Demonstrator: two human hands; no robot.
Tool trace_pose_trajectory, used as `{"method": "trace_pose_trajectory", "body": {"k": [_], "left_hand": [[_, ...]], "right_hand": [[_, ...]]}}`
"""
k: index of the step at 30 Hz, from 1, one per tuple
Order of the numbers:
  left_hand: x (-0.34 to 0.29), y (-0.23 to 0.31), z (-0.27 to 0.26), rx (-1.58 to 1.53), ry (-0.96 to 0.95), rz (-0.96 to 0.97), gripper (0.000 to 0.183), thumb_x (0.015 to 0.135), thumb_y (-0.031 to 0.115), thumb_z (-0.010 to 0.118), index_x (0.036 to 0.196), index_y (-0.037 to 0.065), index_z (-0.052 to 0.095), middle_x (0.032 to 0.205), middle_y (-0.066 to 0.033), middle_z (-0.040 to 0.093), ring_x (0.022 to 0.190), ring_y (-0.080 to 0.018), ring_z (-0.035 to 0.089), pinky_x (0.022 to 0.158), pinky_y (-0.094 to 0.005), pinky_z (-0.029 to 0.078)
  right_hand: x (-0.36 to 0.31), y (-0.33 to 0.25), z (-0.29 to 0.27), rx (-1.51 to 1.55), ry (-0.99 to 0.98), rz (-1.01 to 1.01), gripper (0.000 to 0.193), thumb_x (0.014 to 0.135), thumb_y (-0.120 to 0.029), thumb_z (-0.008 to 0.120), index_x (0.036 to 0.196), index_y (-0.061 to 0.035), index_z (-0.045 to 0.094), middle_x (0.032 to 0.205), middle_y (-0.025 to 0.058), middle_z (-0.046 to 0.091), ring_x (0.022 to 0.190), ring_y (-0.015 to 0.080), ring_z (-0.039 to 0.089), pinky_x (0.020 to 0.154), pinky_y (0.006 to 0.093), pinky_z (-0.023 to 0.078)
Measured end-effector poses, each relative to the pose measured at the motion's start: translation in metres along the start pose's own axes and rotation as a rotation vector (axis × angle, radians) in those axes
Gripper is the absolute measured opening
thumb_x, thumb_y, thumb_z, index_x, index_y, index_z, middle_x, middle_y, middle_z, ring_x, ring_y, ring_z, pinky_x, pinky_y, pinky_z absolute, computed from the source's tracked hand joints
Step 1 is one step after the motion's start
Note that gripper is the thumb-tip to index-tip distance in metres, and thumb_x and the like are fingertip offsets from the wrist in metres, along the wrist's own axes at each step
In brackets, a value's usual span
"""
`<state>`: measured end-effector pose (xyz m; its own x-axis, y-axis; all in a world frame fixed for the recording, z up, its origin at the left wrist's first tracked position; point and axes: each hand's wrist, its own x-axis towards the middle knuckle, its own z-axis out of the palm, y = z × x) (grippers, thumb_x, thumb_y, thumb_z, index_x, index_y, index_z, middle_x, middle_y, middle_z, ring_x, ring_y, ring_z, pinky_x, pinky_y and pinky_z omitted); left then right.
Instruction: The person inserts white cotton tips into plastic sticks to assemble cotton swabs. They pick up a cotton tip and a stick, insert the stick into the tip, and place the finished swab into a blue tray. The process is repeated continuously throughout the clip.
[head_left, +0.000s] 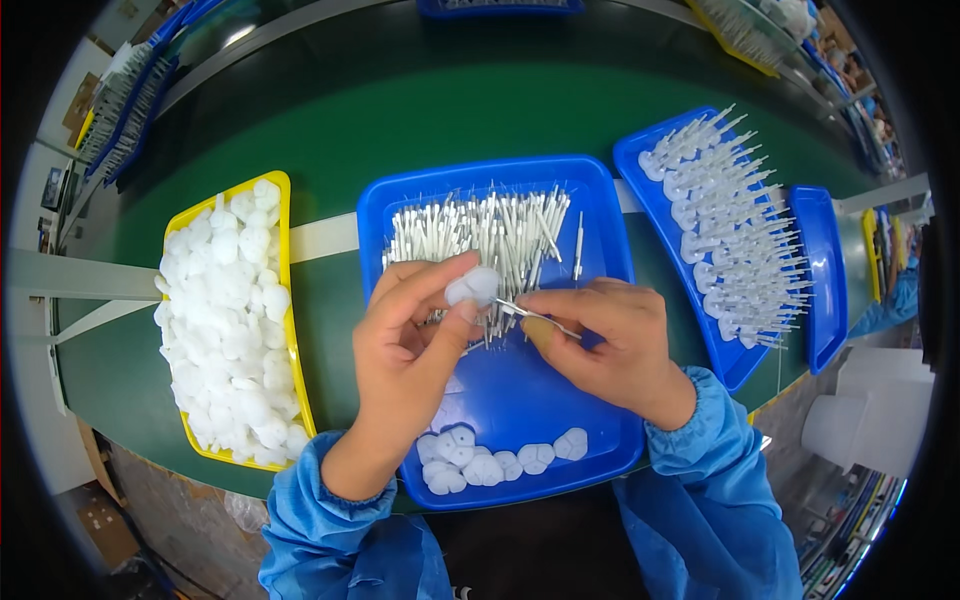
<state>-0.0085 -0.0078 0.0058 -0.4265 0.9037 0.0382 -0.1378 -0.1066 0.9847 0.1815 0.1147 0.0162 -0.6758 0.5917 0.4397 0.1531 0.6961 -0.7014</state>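
My left hand (405,340) pinches a small white translucent plastic disc (474,286) with rounded lobes between thumb and fingers. My right hand (610,340) grips a thin metal-and-white rod (540,317), its tip at the disc's edge; whether it has entered the disc I cannot tell. Both hands are above a blue tray (625,400). Behind them in this tray lies a dense bunch of white rods with metal ends (480,230). Along its near edge are several loose white lobed discs (483,468).
To the left a yellow tray (302,370) is heaped with white discs (230,320). On the right, another blue tray (630,150) carries rows of rods fitted with discs (730,240). Beside it is a narrow blue tray (822,270). All rest on a green table (330,120).
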Motion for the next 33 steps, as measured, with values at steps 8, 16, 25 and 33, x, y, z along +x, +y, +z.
{"method": "trace_pose_trajectory", "body": {"k": [8, 16, 25, 33], "left_hand": [[-0.001, 0.002, 0.001, 0.145, -0.018, 0.036, 0.040, 0.105, -0.009, 0.069, 0.144, -0.003, 0.070, 0.129, -0.0088, 0.062, 0.117, -0.0186, 0.071, 0.091, -0.0296, 0.068], [0.001, -0.005, 0.003, 0.179, 0.026, 0.151, 0.037, 0.100, -0.011, 0.075, 0.133, 0.003, 0.080, 0.127, -0.0074, 0.061, 0.110, -0.0129, 0.068, 0.086, -0.0227, 0.066], [-0.002, -0.003, 0.000, 0.260, -0.072, 0.133, 0.033, 0.101, -0.014, 0.072, 0.132, -0.004, 0.078, 0.136, -0.0107, 0.063, 0.119, -0.0174, 0.070, 0.095, -0.0285, 0.067], [-0.006, -0.001, 0.005, 0.347, -0.088, 0.095, 0.039, 0.101, -0.009, 0.074, 0.138, 0.001, 0.078, 0.124, -0.0136, 0.080, 0.111, -0.0173, 0.077, 0.094, -0.0300, 0.066]], "right_hand": [[0.000, -0.004, -0.001, 0.024, 0.004, 0.091, 0.022, 0.086, -0.008, 0.089, 0.108, -0.0083, 0.086, 0.071, 0.0069, 0.072, 0.058, 0.0202, 0.069, 0.054, 0.0329, 0.052], [-0.001, -0.017, -0.003, 0.147, -0.103, 0.257, 0.014, 0.093, -0.008, 0.084, 0.107, -0.0050, 0.084, 0.078, 0.0105, 0.077, 0.061, 0.0201, 0.074, 0.057, 0.0326, 0.056], [-0.001, -0.013, -0.012, 0.156, -0.137, 0.334, 0.013, 0.095, -0.012, 0.085, 0.107, -0.0067, 0.084, 0.078, 0.0106, 0.077, 0.062, 0.0210, 0.074, 0.057, 0.0332, 0.056], [-0.002, -0.001, 0.000, -0.054, -0.056, 0.037, 0.014, 0.091, -0.018, 0.089, 0.093, -0.0103, 0.078, 0.074, 0.0059, 0.074, 0.062, 0.0260, 0.072, 0.057, 0.0383, 0.055]]}}
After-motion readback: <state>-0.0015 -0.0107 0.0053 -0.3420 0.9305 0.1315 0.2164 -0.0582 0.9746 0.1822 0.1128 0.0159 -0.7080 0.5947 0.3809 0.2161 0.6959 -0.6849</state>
